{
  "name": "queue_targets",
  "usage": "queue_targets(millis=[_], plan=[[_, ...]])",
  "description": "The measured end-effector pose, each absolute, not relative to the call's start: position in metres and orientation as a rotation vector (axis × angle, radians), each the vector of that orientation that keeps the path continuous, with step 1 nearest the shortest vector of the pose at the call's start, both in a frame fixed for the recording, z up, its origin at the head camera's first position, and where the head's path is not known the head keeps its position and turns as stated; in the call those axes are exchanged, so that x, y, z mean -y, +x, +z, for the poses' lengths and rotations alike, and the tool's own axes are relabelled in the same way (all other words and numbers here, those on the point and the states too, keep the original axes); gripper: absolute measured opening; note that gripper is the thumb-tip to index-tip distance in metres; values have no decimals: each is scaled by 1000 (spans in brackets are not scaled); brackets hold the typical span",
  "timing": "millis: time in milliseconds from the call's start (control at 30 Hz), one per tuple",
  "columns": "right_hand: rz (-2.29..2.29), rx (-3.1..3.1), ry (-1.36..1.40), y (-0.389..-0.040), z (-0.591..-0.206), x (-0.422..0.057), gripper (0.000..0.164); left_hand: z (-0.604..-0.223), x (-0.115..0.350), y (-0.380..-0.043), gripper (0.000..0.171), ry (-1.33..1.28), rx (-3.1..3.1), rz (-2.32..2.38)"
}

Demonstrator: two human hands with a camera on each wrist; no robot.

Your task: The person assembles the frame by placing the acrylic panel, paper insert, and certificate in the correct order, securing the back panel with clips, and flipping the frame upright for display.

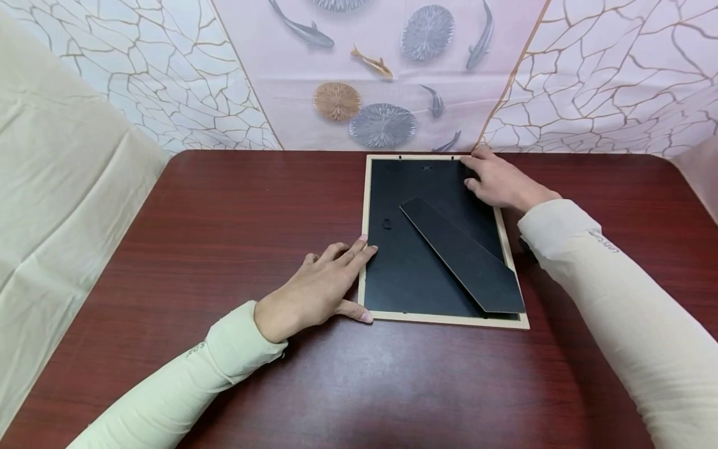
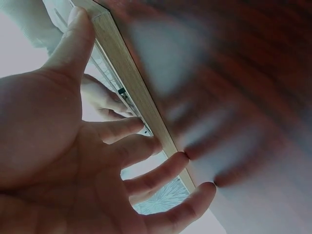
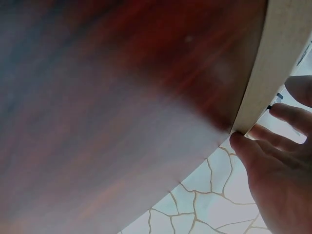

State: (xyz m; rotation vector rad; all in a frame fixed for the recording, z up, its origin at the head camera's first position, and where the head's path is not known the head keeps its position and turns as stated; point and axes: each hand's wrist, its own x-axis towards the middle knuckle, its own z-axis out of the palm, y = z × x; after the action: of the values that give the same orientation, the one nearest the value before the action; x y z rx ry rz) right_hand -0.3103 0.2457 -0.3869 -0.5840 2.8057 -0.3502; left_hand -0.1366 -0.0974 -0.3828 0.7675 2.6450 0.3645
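A picture frame (image 1: pixel 392 268) with a pale wood border lies back side up on the table. Its black backing carries a flat black easel stand (image 1: pixel 462 259) slanting towards the lower right corner. My left hand (image 1: pixel 316 290) rests along the left border, fingers spread, two fingertips over the edge and the thumb by the lower left corner. At the upper right corner, my right hand (image 1: pixel 499 181) touches the border with extended fingers. Pale wooden side edges show close up in the left wrist view, the border (image 2: pixel 129 70), and in the right wrist view, the border (image 3: pixel 265 63).
The dark red wood-grain table (image 1: pixel 247 231) runs back to a patterned cloth backdrop (image 1: pixel 381 75) with fish and round motifs. A plain cream cloth (image 1: pixel 62 168) hangs at the left. Small black tabs and a hanger sit on the backing.
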Motion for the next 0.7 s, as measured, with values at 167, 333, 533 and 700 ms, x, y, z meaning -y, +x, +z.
queue_targets(millis=[167,333,533,700], plan=[[-369,-2810,-620,-309,-386,-246,60,-383,98,-137,111,766,-2648,355],[-389,-2796,-600,-309,-386,-246,59,-384,97,-138,111,754,-2644,349],[-417,-2777,-574,-308,-386,-245,59,-386,98,-139,111,755,-2643,361],[-460,-2753,-559,-310,-386,-245,59,-385,98,-138,112,765,-2643,373]])
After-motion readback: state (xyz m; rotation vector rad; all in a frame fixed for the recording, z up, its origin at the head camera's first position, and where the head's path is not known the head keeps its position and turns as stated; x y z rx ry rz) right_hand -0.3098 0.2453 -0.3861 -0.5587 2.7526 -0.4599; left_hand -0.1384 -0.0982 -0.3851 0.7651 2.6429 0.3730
